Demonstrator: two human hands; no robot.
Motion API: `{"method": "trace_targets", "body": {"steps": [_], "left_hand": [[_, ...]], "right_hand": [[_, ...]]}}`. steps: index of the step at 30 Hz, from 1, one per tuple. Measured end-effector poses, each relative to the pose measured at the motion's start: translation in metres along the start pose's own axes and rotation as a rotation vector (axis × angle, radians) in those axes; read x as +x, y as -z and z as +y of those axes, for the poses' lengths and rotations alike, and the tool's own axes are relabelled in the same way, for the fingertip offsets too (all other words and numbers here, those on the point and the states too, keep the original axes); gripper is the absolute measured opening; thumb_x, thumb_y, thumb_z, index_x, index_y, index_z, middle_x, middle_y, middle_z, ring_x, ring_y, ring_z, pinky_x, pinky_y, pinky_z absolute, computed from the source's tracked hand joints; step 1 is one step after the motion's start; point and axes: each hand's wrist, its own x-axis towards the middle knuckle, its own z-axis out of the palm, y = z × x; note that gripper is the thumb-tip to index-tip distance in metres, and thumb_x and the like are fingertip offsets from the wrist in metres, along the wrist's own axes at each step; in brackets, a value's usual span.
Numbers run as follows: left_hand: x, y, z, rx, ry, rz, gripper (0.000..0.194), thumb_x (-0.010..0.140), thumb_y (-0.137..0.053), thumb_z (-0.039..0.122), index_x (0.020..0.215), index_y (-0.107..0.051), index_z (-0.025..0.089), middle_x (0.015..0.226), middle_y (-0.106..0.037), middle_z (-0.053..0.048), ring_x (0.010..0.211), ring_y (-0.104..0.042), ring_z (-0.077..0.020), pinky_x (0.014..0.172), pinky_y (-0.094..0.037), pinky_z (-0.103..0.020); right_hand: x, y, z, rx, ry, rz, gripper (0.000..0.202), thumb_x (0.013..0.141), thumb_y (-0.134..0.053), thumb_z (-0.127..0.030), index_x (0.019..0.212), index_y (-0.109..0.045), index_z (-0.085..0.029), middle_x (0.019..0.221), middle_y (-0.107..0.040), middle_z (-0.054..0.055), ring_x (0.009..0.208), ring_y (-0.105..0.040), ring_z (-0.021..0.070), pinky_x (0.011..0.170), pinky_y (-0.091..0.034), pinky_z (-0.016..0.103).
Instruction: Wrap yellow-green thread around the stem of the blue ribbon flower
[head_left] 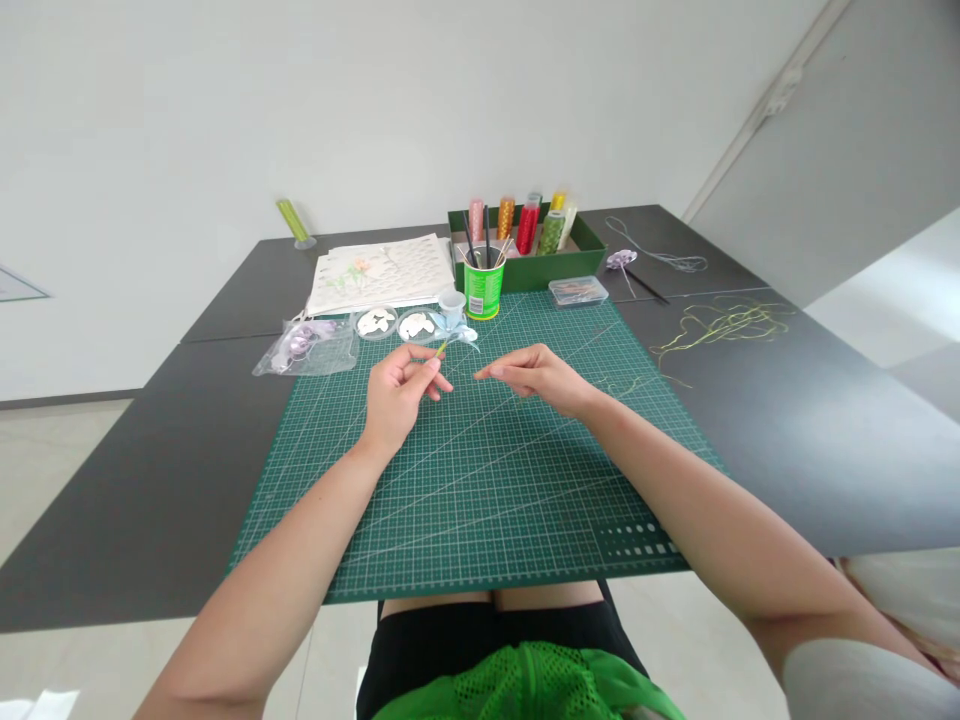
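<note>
My left hand [405, 385] pinches the green stem of a pale blue artificial flower [451, 328] between thumb and fingertips. The flower's petals point away from me, above the green cutting mat [450, 500]. To the right, my right hand [536, 375] is closed in a pinch over the mat, apart from the flower. Anything between its fingertips is too small to make out. Just beyond the flower are a small clear cup [451, 303] and two round dishes of white petal-like pieces, the left dish [375, 322] and the right dish [415, 326].
Behind stand a green tub [484, 288] of dark sticks and a green box [551, 268] of thread spools. Left lie patterned sheets [382, 275] and a plastic bag [311, 347]. Right are a flat clear case [577, 291], a lilac flower [621, 260] and loose yellow-green thread [720, 325].
</note>
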Motion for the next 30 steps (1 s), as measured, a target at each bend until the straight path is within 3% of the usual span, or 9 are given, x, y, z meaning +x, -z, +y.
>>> {"method": "trace_targets", "body": {"steps": [4,7,11,16,18,20,23,26,30], "left_hand": [[0.007,0.006,0.001,-0.140,0.032,0.098,0.015,0.080,-0.070,0.033,0.084,-0.068,0.019,0.063,-0.071,0.000,0.047,-0.057,-0.0099,0.050,-0.048,-0.022],[0.009,0.008,0.003,-0.196,0.036,0.144,0.016,0.078,-0.071,0.034,0.084,-0.068,0.019,0.064,-0.071,0.001,0.045,-0.054,-0.0084,0.047,-0.045,-0.020],[0.009,0.009,0.004,-0.297,0.032,0.143,0.014,0.077,-0.074,0.032,0.082,-0.070,0.019,0.061,-0.070,0.002,0.044,-0.052,-0.0063,0.045,-0.043,-0.017],[0.010,0.009,0.002,-0.369,0.033,0.155,0.012,0.076,-0.076,0.029,0.081,-0.074,0.018,0.060,-0.070,0.001,0.043,-0.052,-0.0056,0.044,-0.042,-0.016],[0.011,0.009,0.003,-0.377,0.033,0.163,0.012,0.075,-0.076,0.028,0.080,-0.074,0.018,0.059,-0.070,0.001,0.043,-0.051,-0.0055,0.045,-0.042,-0.016],[0.011,0.009,0.004,-0.369,0.029,0.167,0.012,0.075,-0.076,0.028,0.080,-0.073,0.018,0.058,-0.069,0.001,0.043,-0.051,-0.0056,0.045,-0.042,-0.016],[0.009,0.008,0.006,-0.320,0.002,0.130,0.013,0.076,-0.075,0.029,0.081,-0.072,0.017,0.059,-0.070,0.000,0.043,-0.052,-0.0066,0.045,-0.043,-0.018],[0.004,0.006,0.005,-0.251,-0.016,0.042,0.014,0.079,-0.074,0.031,0.084,-0.072,0.017,0.060,-0.071,-0.001,0.043,-0.054,-0.0081,0.046,-0.044,-0.020],[-0.001,0.001,0.002,-0.213,-0.009,-0.034,0.015,0.082,-0.073,0.032,0.084,-0.071,0.018,0.063,-0.073,-0.001,0.043,-0.056,-0.0090,0.047,-0.046,-0.022]], "right_hand": [[0.002,0.019,0.004,0.171,0.020,0.099,0.032,0.087,-0.067,-0.047,0.090,-0.071,-0.015,0.049,-0.025,-0.011,0.045,-0.018,0.0061,0.046,-0.014,0.025],[0.002,0.051,0.007,0.145,-0.001,0.221,0.036,0.083,-0.072,-0.048,0.069,-0.056,-0.019,0.050,-0.026,-0.010,0.044,-0.019,0.0051,0.044,-0.011,0.025],[-0.010,0.103,0.011,-0.124,0.000,0.563,0.050,0.082,-0.072,-0.046,0.054,-0.039,-0.022,0.048,-0.027,-0.009,0.044,-0.021,0.0057,0.046,-0.013,0.026],[-0.044,0.149,0.001,-0.723,-0.121,1.049,0.055,0.088,-0.067,-0.035,0.048,-0.031,-0.023,0.047,-0.022,-0.007,0.050,-0.022,0.0093,0.053,-0.018,0.030],[-0.057,0.162,-0.005,-0.876,-0.187,1.183,0.052,0.089,-0.067,-0.032,0.048,-0.035,-0.023,0.048,-0.026,-0.006,0.054,-0.026,0.0115,0.058,-0.022,0.032],[-0.065,0.173,-0.008,-0.973,-0.326,1.369,0.041,0.088,-0.068,-0.029,0.052,-0.050,-0.021,0.055,-0.045,0.001,0.061,-0.039,0.0156,0.063,-0.027,0.035],[-0.063,0.186,-0.005,-1.124,-0.542,1.631,0.009,0.085,-0.070,-0.016,0.079,-0.075,-0.012,0.101,-0.067,0.022,0.100,-0.056,0.0304,0.084,-0.035,0.047],[-0.048,0.180,0.000,-1.204,-0.480,1.613,0.025,0.083,-0.070,-0.010,0.107,-0.078,-0.009,0.135,-0.056,0.029,0.128,-0.046,0.0410,0.104,-0.024,0.061],[-0.019,0.126,0.005,-1.276,0.004,1.262,0.031,0.094,-0.056,-0.017,0.121,-0.072,-0.014,0.143,-0.055,0.020,0.135,-0.045,0.0343,0.116,-0.018,0.061]]}}
